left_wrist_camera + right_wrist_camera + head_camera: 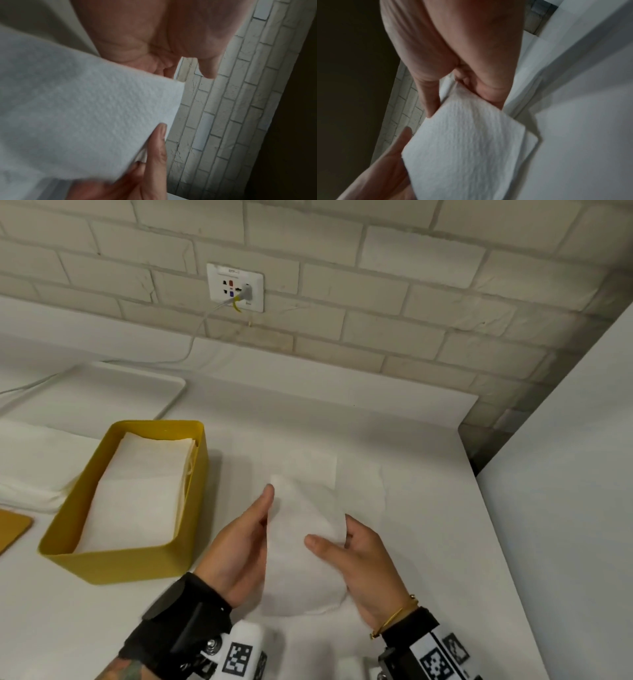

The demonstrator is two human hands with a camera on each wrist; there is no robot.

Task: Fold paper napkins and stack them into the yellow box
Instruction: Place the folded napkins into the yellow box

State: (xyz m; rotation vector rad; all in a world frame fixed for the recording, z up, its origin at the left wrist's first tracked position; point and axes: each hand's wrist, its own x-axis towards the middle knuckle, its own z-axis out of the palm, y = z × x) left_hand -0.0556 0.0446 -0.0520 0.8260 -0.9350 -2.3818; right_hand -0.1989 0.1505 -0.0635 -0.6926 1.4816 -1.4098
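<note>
A white paper napkin (301, 546) hangs curved above the table between both hands. My left hand (239, 546) holds its left edge, with one fingertip up at the top corner and the other fingers hidden behind the sheet. My right hand (366, 566) pinches the right edge, thumb on the near face. The right wrist view shows that pinch on the napkin (462, 148) at its corner. In the left wrist view the napkin (85, 108) covers my left fingers. The yellow box (137, 563) stands to the left with folded napkins (137, 501) stacked inside.
Another napkin (363, 484) lies flat on the white table under the lifted one. A pile of unfolded napkins (30, 463) lies left of the box, and a white tray (102, 392) sits behind it. A brick wall with a socket (236, 287) and cable is at the back; a white panel (565, 508) stands on the right.
</note>
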